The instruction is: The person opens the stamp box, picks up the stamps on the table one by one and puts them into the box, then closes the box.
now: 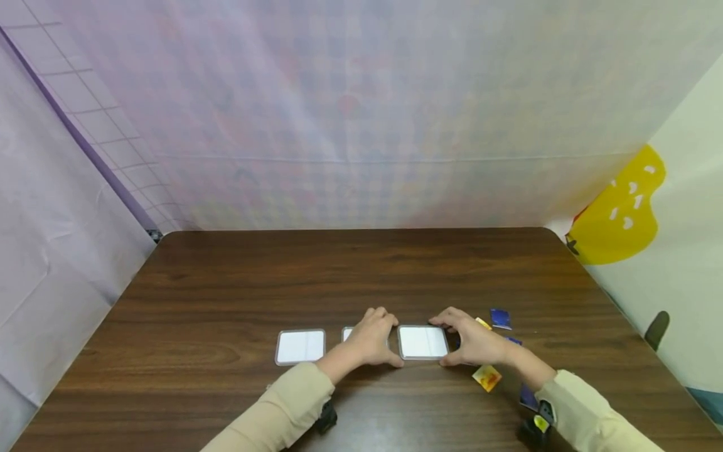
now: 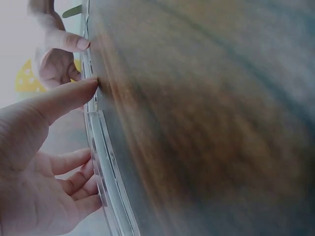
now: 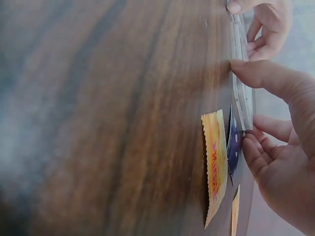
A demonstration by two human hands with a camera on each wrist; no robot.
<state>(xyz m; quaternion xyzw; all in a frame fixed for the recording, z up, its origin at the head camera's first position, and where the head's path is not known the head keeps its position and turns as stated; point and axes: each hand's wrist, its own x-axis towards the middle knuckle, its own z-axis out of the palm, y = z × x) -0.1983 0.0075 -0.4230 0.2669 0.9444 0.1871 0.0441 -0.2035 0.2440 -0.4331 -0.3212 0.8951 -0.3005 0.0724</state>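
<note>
A flat clear-rimmed case [image 1: 423, 343] with a white two-panel face lies on the table between my hands. My left hand [image 1: 369, 338] holds its left end, thumb at the front corner and fingers at the back corner. At the right end, my right hand [image 1: 474, 339] grips it the same way, thumb in front and fingers behind. The right wrist view shows the right thumb over the edge of the case [image 3: 241, 105]. Under my left hand is a second case [image 1: 347, 333], mostly hidden. A third case [image 1: 300, 347] lies further left, untouched.
Small packets lie around my right hand: a yellow packet [image 1: 487, 378] with a serrated edge, a blue packet [image 1: 500, 318], and another blue packet [image 1: 528, 398] by the right sleeve. The brown wooden table [image 1: 350, 270] ends at a hanging cloth [image 1: 361, 125].
</note>
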